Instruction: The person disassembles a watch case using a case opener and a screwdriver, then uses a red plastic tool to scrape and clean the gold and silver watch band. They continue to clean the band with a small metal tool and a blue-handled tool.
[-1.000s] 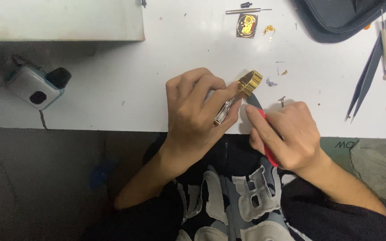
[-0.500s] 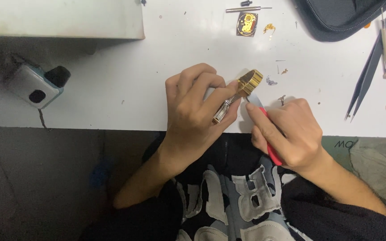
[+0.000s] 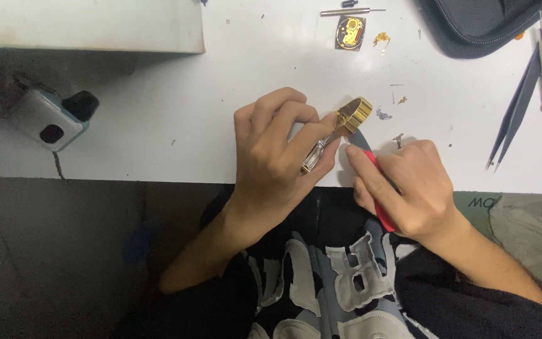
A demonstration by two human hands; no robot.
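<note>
Fingers of the left hand (image 3: 274, 157) curl tightly around a watch (image 3: 340, 129), clamped on its gold ribbed case and silver-and-gold link bracelet, held at the near edge of the table. Largest element: white, smooth, speck-marked table (image 3: 252, 75). Next, black fabric zip case (image 3: 478, 25) at the far right corner. Right hand (image 3: 409, 188), fingers closed on a red-handled tool (image 3: 374, 182), sets its dark flat blade against the watch case. Slim dark tweezers (image 3: 512, 107) lie well to the right. Smallest: loose round gold watch movement (image 3: 350, 32) and scattered tiny metal parts (image 3: 384, 113).
</note>
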